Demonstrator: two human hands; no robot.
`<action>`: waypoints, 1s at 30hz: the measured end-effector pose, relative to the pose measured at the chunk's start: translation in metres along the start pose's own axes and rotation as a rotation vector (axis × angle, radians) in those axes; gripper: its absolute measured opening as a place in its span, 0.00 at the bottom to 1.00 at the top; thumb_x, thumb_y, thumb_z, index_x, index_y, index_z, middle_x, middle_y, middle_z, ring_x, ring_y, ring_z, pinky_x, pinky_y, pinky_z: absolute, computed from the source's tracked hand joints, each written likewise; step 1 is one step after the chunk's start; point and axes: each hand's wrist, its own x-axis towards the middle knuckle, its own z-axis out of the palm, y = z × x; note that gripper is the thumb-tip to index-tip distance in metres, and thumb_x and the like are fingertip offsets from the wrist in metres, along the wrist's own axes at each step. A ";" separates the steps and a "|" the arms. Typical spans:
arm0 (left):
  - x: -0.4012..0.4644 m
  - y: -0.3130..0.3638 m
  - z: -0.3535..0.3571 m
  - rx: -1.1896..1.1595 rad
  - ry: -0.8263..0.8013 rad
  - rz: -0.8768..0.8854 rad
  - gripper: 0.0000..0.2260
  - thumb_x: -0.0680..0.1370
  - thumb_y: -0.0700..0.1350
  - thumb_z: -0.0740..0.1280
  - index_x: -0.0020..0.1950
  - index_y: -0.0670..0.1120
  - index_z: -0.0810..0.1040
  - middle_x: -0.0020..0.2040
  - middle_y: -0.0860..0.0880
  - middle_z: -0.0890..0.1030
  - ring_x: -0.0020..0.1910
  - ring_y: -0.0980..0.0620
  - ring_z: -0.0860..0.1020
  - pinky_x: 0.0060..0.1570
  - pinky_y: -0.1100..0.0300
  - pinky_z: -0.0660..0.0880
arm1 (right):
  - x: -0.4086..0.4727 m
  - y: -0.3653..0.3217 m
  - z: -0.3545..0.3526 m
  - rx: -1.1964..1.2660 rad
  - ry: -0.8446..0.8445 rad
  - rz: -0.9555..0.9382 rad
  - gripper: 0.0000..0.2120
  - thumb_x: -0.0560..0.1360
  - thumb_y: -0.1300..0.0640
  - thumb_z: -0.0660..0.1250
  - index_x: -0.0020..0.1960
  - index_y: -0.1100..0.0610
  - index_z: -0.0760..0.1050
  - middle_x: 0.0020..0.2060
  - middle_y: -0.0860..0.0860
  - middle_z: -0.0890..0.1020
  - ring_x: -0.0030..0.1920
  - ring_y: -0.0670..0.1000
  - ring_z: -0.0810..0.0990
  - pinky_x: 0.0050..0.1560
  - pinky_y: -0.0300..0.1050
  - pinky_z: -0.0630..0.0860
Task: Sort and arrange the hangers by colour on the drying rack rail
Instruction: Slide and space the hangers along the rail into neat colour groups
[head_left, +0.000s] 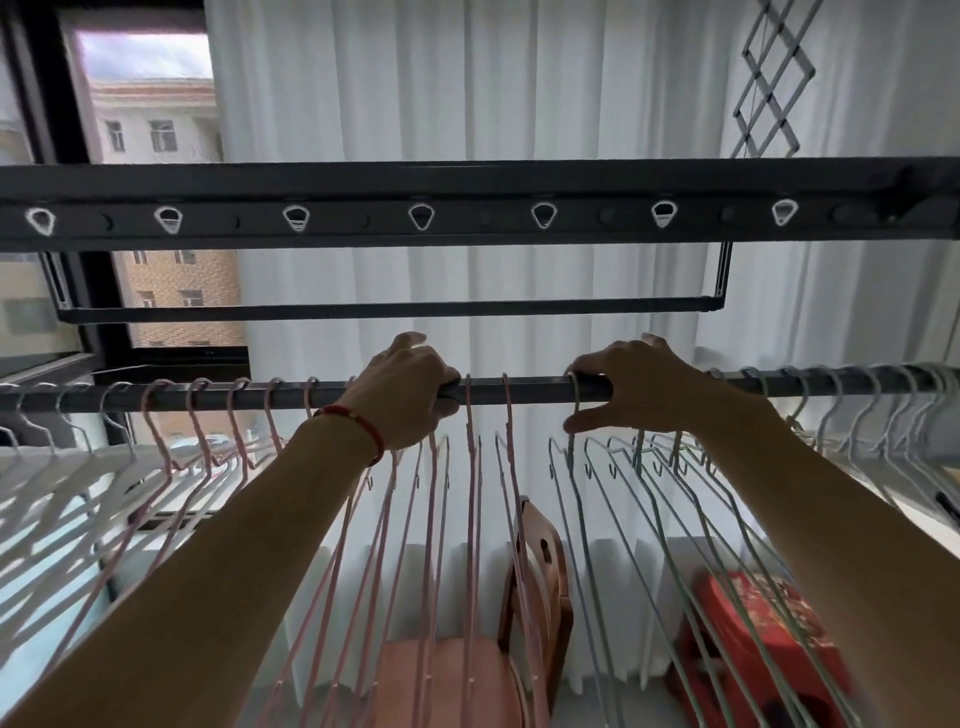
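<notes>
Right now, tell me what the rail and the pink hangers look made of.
Rail: looks like metal with a dark matte coating; straight, square-edged bar with a dull sheen. Pink hangers: probably wire with a pastel plastic coating; thin, uniform rods with smooth colour. Neither is certain from looks alone. The left hand grips the rail.

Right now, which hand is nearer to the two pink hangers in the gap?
Left. The left hand grips the rail beside the two pink hangers; the right hand is farther off, at a green hanger hook.
</notes>
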 end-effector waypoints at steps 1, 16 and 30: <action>-0.001 0.001 -0.001 -0.001 -0.001 -0.004 0.04 0.79 0.49 0.69 0.49 0.52 0.83 0.45 0.52 0.81 0.63 0.46 0.72 0.67 0.41 0.69 | 0.003 -0.004 0.000 0.004 0.007 -0.006 0.30 0.64 0.24 0.63 0.53 0.47 0.77 0.33 0.41 0.75 0.37 0.41 0.72 0.59 0.56 0.68; -0.010 0.004 -0.006 -0.018 0.025 -0.042 0.06 0.79 0.49 0.68 0.53 0.51 0.83 0.47 0.49 0.79 0.54 0.49 0.74 0.57 0.47 0.76 | 0.013 -0.028 -0.001 0.050 0.017 -0.061 0.33 0.65 0.28 0.70 0.61 0.48 0.75 0.37 0.37 0.77 0.37 0.41 0.75 0.50 0.48 0.74; -0.009 0.013 -0.008 0.064 -0.004 -0.080 0.07 0.79 0.49 0.68 0.54 0.50 0.83 0.48 0.48 0.81 0.63 0.43 0.70 0.61 0.40 0.73 | -0.033 0.036 -0.009 0.114 -0.047 0.068 0.33 0.65 0.33 0.73 0.64 0.48 0.75 0.45 0.44 0.80 0.44 0.46 0.78 0.50 0.45 0.75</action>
